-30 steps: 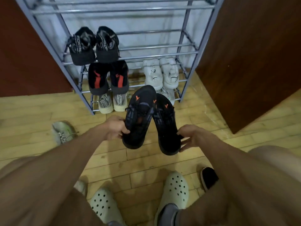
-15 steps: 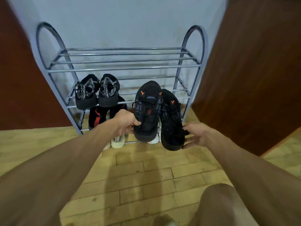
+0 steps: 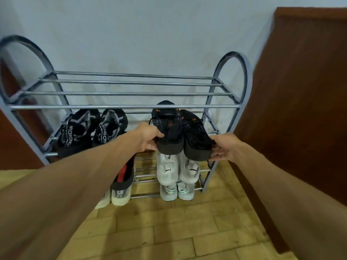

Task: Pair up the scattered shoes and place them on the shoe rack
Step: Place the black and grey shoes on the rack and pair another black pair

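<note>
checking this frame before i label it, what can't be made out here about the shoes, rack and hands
- Head view: the red-striped black shoes are largely hidden by the left forearm.
- Whether the black pair with orange marks already rests on the shoe rack bars; the soles are hidden, and the top rail crosses the toes.
- Right hand: real grip or mere touch on the heel is unclear.
- Left hand: fingers tucked behind the heel.
- Lettering on the white shoes is too small.

Both forearms are bare to the near edge, with no sleeve, and the left hand (image 3: 148, 136) and right hand (image 3: 226, 147) are ungloved.
</note>
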The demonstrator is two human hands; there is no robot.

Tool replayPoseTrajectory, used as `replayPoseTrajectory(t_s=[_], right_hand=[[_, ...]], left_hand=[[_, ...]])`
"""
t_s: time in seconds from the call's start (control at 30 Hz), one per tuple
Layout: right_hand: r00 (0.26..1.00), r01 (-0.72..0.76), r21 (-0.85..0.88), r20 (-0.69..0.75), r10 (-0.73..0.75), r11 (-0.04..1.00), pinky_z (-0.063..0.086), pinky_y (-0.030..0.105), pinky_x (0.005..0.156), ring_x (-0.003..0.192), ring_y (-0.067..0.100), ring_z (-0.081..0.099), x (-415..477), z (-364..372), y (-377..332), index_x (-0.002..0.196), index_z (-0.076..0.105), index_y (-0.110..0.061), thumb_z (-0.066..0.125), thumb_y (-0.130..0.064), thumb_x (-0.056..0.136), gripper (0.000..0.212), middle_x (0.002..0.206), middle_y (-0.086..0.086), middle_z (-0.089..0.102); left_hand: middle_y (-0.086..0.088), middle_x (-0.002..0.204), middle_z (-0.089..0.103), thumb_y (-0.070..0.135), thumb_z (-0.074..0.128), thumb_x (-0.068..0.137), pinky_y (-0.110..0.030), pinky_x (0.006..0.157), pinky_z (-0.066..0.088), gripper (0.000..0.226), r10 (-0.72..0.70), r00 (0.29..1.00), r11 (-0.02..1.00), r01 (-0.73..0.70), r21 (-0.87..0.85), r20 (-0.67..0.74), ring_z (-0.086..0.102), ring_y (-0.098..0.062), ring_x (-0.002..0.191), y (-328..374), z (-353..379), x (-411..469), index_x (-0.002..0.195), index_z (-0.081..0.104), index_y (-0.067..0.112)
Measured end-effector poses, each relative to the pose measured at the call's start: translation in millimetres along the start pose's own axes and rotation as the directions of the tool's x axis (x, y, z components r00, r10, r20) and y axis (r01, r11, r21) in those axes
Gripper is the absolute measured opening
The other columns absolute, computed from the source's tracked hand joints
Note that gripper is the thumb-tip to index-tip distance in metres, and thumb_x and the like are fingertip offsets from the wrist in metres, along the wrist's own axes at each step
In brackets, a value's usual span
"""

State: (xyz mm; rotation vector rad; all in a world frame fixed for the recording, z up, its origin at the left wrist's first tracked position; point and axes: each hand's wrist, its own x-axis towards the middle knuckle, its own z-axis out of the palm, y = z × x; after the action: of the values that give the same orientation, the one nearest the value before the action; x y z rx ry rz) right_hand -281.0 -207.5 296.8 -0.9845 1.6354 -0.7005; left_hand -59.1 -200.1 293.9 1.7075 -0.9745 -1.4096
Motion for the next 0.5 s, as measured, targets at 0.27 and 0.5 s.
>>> replayPoseTrajectory(t_s=[0.27,0.5], right_hand=[[0.998,0.026,0.022,-0.052,-0.025,0.999,0.06,0.04,0.061,0.076,0.027,0.07,38,-1,6,0.111,0.065,-0.001,0.062,-0.009,0.09,0.023,0.092,0.013,0.07],[0.997,0.044,-0.001,-0.066,-0.044,0.999,0.059,0.04,0.059,0.069,0.025,0.067,46,-1,-7,0.112,0.06,-0.002,0.062,-0.006,0.089,0.023,0.08,0.011,0.066]], left_hand=[[-0.02,0.121,0.061,-0.008,0.047,0.092,-0.048,0.08,0.053,0.033,-0.026,1.0,1.0,0.026,-0.002,0.005,0.062,-0.037,0.111,0,6,29,0.124,0.051,-0.004],[-0.018,0.114,0.062,-0.005,0.05,0.092,-0.042,0.077,0.054,0.032,0.008,1.0,1.0,-0.008,0.02,0.002,0.064,-0.033,0.101,2,14,29,0.124,0.052,-0.004]])
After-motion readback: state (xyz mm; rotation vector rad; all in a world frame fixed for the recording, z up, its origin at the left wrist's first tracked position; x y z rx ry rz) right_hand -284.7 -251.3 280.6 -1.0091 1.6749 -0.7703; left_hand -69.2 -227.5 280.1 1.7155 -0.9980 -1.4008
